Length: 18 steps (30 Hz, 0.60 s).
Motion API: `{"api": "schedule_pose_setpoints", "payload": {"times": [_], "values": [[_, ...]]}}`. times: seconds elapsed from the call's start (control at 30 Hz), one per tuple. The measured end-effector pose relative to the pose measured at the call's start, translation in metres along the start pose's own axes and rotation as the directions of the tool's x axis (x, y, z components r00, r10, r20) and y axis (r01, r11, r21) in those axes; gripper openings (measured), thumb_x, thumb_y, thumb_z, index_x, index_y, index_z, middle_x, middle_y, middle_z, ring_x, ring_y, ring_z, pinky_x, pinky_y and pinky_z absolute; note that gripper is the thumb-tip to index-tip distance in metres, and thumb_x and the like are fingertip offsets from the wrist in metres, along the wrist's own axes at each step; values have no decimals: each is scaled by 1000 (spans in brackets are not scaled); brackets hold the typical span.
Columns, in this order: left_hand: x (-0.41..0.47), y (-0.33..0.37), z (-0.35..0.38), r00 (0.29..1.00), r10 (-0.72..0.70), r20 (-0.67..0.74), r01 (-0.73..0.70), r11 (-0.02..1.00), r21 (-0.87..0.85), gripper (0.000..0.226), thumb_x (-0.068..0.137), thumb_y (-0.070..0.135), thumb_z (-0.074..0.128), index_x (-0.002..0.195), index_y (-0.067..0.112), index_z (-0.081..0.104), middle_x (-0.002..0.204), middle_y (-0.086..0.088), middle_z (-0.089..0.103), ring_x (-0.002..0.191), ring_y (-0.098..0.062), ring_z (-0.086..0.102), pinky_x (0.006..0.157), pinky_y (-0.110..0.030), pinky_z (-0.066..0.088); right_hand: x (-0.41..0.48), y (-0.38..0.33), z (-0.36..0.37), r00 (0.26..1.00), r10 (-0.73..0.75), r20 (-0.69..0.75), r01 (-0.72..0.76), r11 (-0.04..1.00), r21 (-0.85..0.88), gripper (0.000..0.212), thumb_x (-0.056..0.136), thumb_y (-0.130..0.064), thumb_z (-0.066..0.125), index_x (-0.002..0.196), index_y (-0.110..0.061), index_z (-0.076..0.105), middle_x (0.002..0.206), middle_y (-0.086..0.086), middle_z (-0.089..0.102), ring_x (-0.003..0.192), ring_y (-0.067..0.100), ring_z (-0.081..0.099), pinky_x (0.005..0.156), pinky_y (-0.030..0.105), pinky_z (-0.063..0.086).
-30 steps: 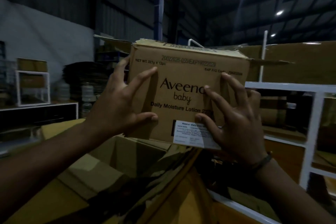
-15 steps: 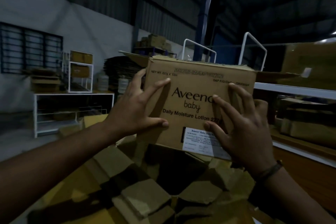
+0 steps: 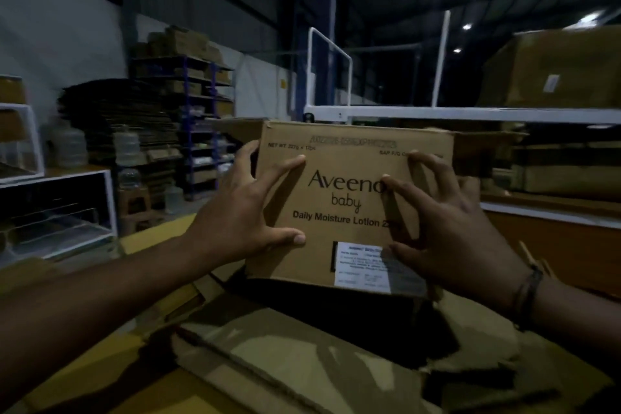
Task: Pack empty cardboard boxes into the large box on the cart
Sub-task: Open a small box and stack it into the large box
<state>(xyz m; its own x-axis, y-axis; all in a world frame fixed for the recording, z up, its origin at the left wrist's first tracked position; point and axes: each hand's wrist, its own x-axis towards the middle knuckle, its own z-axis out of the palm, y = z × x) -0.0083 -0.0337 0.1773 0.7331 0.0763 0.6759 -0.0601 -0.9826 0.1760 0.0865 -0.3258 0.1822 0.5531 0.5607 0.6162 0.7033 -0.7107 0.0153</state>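
I hold a brown Aveeno baby cardboard box (image 3: 342, 198) upright in front of me, its top flaps open. My left hand (image 3: 242, 212) grips its left edge with the thumb pressed on the front face. My right hand (image 3: 447, 228) grips the right side, fingers spread over the print and the white label. Below the box lies the large box (image 3: 161, 356), its yellow-brown flaps spread open, with other cardboard boxes (image 3: 302, 356) inside under the held one.
A white metal rack (image 3: 470, 112) with big brown cartons (image 3: 557, 70) stands behind and to the right. At the left are white shelves (image 3: 67, 212), a stack of flattened cardboard (image 3: 121, 111), water jugs and a blue shelf unit (image 3: 201, 121).
The Aveeno box has come down lower over the large box, with both hands holding it the same way. My view has turned a little, showing more of the rack behind.
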Motion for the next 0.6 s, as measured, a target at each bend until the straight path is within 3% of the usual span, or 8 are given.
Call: {"api": "schedule_pose_setpoints", "payload": {"times": [0.1, 0.4, 0.53, 0.6], "values": [[7, -19, 4, 998, 60, 16, -59, 995, -85, 117, 60, 55, 92, 152, 59, 22, 166, 8, -4, 153, -32, 18, 111, -57, 41, -6, -28, -5, 996, 71, 58, -70, 997, -18, 103, 76, -53, 82, 156, -51, 16, 161, -11, -24, 136, 28, 7, 112, 45, 39], [22, -56, 6, 989, 125, 81, -106, 972, -210, 119, 53, 70, 86, 152, 64, 18, 166, 9, 1, 151, -35, 24, 109, -62, 44, -15, -79, -3, 977, 214, 22, -210, 970, -122, 104, 75, -47, 84, 155, -49, 18, 164, -6, -17, 138, 34, 14, 108, 46, 43], [-4, -70, 40, 975, 140, 174, -104, 974, -201, 120, 58, 69, 86, 152, 65, 12, 167, 10, -6, 151, -35, 23, 109, -59, 47, -39, -88, 30, 958, 232, 168, -196, 958, -207, 114, 84, -47, 77, 160, -44, -8, 159, 0, -38, 144, 38, 8, 111, 43, 47], [-12, -75, 53, 975, 125, 184, -81, 970, -229, 121, 60, 67, 87, 154, 63, 10, 167, 10, -9, 152, -34, 20, 112, -61, 43, -45, -85, 38, 964, 215, 159, -183, 964, -194, 121, 84, -47, 77, 159, -41, -18, 156, -1, -46, 145, 35, 7, 111, 40, 47]]}}
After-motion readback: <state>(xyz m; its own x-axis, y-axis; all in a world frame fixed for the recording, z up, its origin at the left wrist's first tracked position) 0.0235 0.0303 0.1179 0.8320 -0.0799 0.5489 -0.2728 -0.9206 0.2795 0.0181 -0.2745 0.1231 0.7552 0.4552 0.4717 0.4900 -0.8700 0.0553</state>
